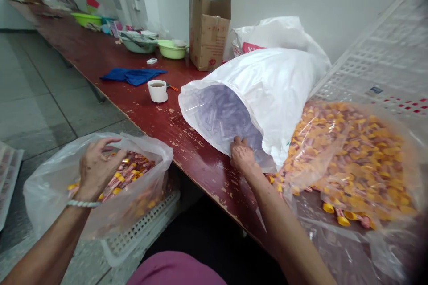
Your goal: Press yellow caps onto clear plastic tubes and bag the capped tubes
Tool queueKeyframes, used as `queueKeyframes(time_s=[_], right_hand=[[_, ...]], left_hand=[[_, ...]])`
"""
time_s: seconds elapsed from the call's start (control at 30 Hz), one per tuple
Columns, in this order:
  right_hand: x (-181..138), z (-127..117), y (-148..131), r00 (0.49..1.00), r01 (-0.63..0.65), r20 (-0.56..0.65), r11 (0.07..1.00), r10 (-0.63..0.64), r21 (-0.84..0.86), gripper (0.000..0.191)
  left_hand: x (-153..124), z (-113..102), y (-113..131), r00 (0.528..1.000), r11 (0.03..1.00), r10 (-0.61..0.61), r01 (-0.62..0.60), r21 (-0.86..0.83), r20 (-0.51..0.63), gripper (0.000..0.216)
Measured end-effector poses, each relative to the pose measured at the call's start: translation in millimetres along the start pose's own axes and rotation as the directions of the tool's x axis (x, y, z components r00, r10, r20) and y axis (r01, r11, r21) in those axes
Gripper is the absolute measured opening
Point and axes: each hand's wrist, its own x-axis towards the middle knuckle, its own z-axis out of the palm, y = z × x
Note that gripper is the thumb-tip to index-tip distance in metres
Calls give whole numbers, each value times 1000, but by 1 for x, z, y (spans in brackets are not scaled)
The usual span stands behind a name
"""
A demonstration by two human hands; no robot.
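Left hand (94,169): thumb and fingers well parted in a loose curve, nothing between them; positioned over the mouth of a translucent plastic bag (50,189). Bag contains small red-and-white pieces with yellow caps (129,173). A white perforated plastic basket (142,220) shows at the bag's lower right.

Right hand (241,156): fingers curled, at the lower edge of the mouth of a large white sack (281,80); cannot tell whether they grip anything. Sack lies on its side on the worn dark-red tabletop (185,144), mouth toward the person. Clear, slender plastic tubes (219,111) lie inside, just beside the right fingers.

Right of sack: large heap of yellow-capped pieces (354,147), partly under clear plastic film; a few lie loose at its near edge.

Beyond: white cup of dark liquid (158,94), crumpled blue cloth (132,76), open brown cardboard box (214,40).
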Motion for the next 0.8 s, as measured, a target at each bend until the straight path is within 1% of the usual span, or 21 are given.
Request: queueKeyframes(time_s=[0.07, 0.13, 0.17, 0.2, 0.23, 0.27, 0.3, 0.33, 0.37, 0.4, 0.43, 0.47, 0.5, 0.53, 0.57, 0.6, 0.63, 0.7, 0.73, 0.8], right_hand=[[-3, -3, 3, 1000, -2, -10, 1000, 2, 30, 19], [-14, -7, 8, 999, 2, -46, 997, 1, 76, 18], [-23, -8, 9, 997, 1, -72, 995, 6, 102, 18], [-34, -9, 9, 995, -4, -99, 993, 16, 118, 19], [-47, -9, 8, 989, -22, -140, 988, 44, 155, 19], [-60, -8, 5, 976, -47, -198, 972, 94, 231, 21], [-74, -6, 1, 953, -67, -255, 936, 163, 347, 23], [-87, -5, -5, 924, -69, -297, 870, 240, 487, 24], [-99, -3, -11, 895, -51, -316, 778, 313, 626, 24], [-109, -1, -18, 872, -16, -320, 675, 370, 738, 24], [-117, 1, -24, 859, 22, -316, 589, 402, 808, 23], [-123, 1, -30, 856, 52, -318, 543, 408, 838, 22], [-127, 1, -34, 850, 76, -328, 519, 413, 852, 20], [-130, 1, -36, 839, 96, -344, 508, 422, 856, 19], [-132, -1, -38, 833, 113, -358, 504, 421, 856, 18], [-133, -2, -38, 836, 130, -368, 504, 408, 854, 18], [-134, -4, -37, 845, 148, -375, 507, 381, 849, 18], [-135, -6, -36, 873, 180, -384, 532, 302, 827, 20], [-136, -7, -35, 884, 192, -388, 553, 262, 811, 22], [-137, -5, -35, 893, 194, -389, 586, 225, 786, 27]], left_hand=[[-15, 0, 31, 998, 993, 44, -48, -106, -43, 28], [-34, 4, 63, 995, 960, 96, -92, -265, 1, 22], [-46, 8, 77, 990, 937, 128, -103, -335, 52, 19], [-57, 14, 91, 977, 912, 161, -95, -400, 137, 18], [-69, 20, 103, 953, 886, 191, -64, -458, 236, 17], [-81, 27, 114, 914, 864, 208, -5, -503, 349, 17], [-93, 34, 124, 868, 838, 213, 73, -541, 449, 17], [-104, 41, 134, 820, 803, 213, 162, -573, 532, 17], [-114, 47, 143, 762, 757, 214, 266, -597, 611, 18], [-123, 53, 152, 695, 692, 220, 384, -612, 685, 19], [-130, 57, 160, 607, 609, 235, 516, -602, 759, 20], [-136, 61, 167, 504, 515, 259, 650, -559, 824, 21], [-141, 64, 173, 405, 413, 282, 767, -491, 870, 22], [-144, 67, 177, 325, 316, 299, 853, -415, 897, 23], [-147, 69, 180, 266, 236, 308, 909, -344, 913, 25], [-148, 71, 181, 227, 177, 308, 940, -290, 924, 28], [-149, 72, 181, 207, 141, 298, 956, -258, 932, 30], [-150, 74, 180, 196, 116, 268, 965, -234, 943, 33], [-149, 74, 179, 202, 121, 254, 964, -238, 946, 34], [-148, 74, 179, 234, 148, 239, 950, -274, 942, 33]])
